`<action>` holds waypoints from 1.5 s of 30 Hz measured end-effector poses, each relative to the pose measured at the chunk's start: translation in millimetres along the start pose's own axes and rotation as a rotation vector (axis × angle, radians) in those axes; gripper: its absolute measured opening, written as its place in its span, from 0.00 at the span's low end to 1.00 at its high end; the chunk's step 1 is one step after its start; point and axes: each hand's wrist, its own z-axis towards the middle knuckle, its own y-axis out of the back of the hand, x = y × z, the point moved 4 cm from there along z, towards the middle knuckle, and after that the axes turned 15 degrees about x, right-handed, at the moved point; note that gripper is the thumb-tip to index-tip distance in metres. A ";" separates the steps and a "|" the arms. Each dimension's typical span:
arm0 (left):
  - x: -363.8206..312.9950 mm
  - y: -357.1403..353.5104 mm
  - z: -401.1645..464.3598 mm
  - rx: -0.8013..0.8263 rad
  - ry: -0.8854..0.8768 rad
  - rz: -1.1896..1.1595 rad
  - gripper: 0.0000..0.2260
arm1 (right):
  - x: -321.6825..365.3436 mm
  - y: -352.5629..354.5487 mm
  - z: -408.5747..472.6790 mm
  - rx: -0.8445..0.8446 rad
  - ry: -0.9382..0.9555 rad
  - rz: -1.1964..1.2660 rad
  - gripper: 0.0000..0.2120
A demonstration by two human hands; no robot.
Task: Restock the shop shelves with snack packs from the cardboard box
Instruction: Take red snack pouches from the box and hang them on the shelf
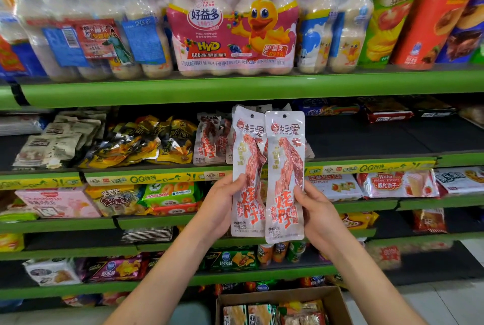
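Observation:
I hold two long white snack packs with red meat strips printed on them upright in front of the shelves. My left hand grips the left snack pack by its lower edge. My right hand grips the right snack pack, which overlaps the left one slightly. Behind them, more packs of the same kind lean on the second shelf. The open cardboard box sits on the floor below, with several snack packs inside.
Bottled drink multipacks fill the top shelf. Yellow snack bags and pale packs lie left of the red packs. The second shelf's right part is bare black. Biscuit boxes and other snacks fill the lower shelves.

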 end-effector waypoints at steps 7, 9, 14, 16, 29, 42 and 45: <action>3.2 -25.9 8.6 -0.009 -0.122 0.058 0.25 | 0.1 -16.3 9.1 -0.017 0.087 -0.092 0.22; 6.5 -33.1 11.7 -0.055 -0.135 0.052 0.26 | -1.4 -21.9 11.6 -0.065 0.103 -0.183 0.18; 9.1 -41.7 14.8 -0.065 -0.103 0.070 0.16 | -4.4 -32.8 11.4 -0.026 0.091 -0.219 0.16; 5.9 -43.6 14.9 -0.033 -0.080 0.112 0.12 | -3.7 -32.7 9.6 0.000 0.091 -0.245 0.26; -0.2 -18.5 8.5 0.042 -0.045 0.219 0.20 | 17.3 -11.7 -1.9 -0.112 0.086 -0.329 0.22; -3.7 -4.8 2.0 0.108 -0.125 -0.139 0.21 | 11.7 -7.3 -13.7 -0.066 0.030 -0.430 0.17; -2.9 -4.4 1.2 0.128 -0.127 -0.160 0.22 | 11.3 -5.7 -12.3 -0.070 0.023 -0.417 0.16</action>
